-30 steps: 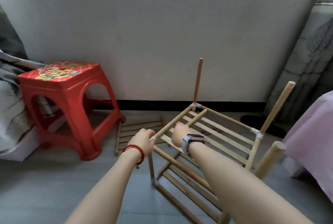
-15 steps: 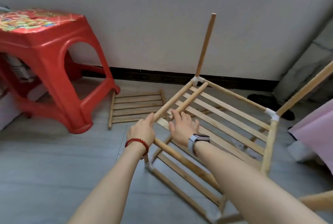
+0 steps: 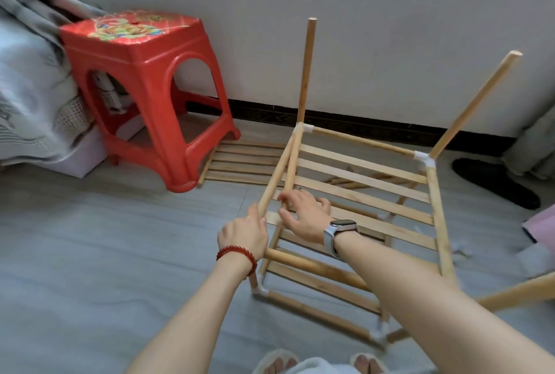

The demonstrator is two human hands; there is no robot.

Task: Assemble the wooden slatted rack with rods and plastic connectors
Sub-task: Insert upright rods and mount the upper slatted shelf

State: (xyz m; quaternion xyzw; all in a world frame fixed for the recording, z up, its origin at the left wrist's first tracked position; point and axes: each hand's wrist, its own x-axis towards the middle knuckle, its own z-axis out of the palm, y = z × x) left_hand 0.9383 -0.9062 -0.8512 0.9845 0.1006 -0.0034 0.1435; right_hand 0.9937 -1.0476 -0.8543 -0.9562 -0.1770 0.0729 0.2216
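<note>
The half-built wooden rack [image 3: 360, 190] stands on the floor in front of me, two slatted shelves joined by rods and white plastic connectors [image 3: 423, 158]. Two upright rods [image 3: 305, 73] rise from its far corners. My left hand [image 3: 244, 234] grips the near end of a side rod [image 3: 277, 172] that runs to the far-left connector [image 3: 301, 128]. My right hand [image 3: 303, 216], wearing a watch, rests beside it on the upper shelf's near-left corner, fingers loosely curved around the slat frame's edge rail.
A loose slatted shelf panel [image 3: 240, 163] lies flat on the floor left of the rack. A red plastic stool [image 3: 147, 82] stands at the left by a bed with grey bedding. A black slipper [image 3: 495, 181] lies at the right. Spare rods lie under the rack.
The view has shifted and tilted down. My left hand keeps hold of the side rod's end; my right hand's fingers have spread and shifted on the shelf corner.
</note>
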